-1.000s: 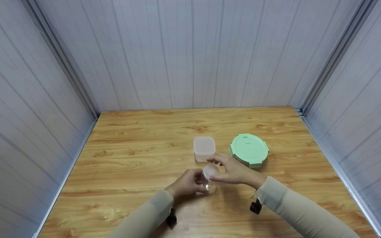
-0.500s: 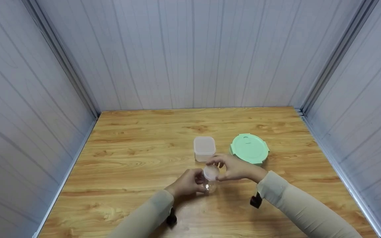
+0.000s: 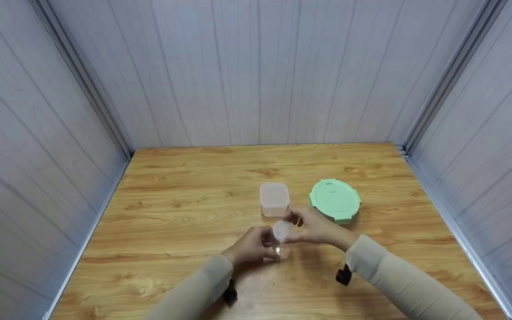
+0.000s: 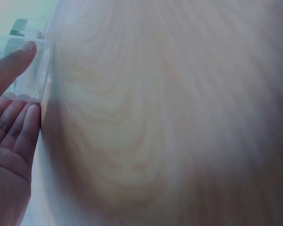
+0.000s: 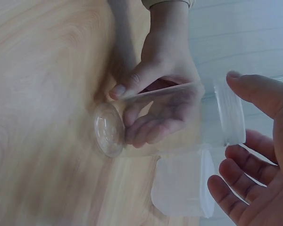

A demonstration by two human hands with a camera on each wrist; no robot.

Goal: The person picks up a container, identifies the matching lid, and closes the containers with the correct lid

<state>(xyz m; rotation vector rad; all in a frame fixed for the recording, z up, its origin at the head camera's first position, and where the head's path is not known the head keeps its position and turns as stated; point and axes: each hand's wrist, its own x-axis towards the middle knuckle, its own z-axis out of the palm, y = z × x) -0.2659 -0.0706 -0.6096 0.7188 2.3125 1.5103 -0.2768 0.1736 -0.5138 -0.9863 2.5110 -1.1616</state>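
A clear plastic jar stands upright on the wooden table, capped with a translucent white lid. My left hand grips the jar's body from the left, thumb on one side and fingers on the other, which show through the clear wall in the right wrist view. At the top, my right hand holds the lid's rim between thumb and fingers; its other fingers are spread out beside it. Only part of the jar and hand appears in the left wrist view.
Just behind the jar is a small square translucent container with a lid. A round mint-green lidded box with clip tabs stands to the right, behind my right hand. Pale panels wall the table at the back and sides.
My right hand's fingers and thumb shift around the lid's rim, the thumb moving back and then forward again. My left hand and the jar stay in place.
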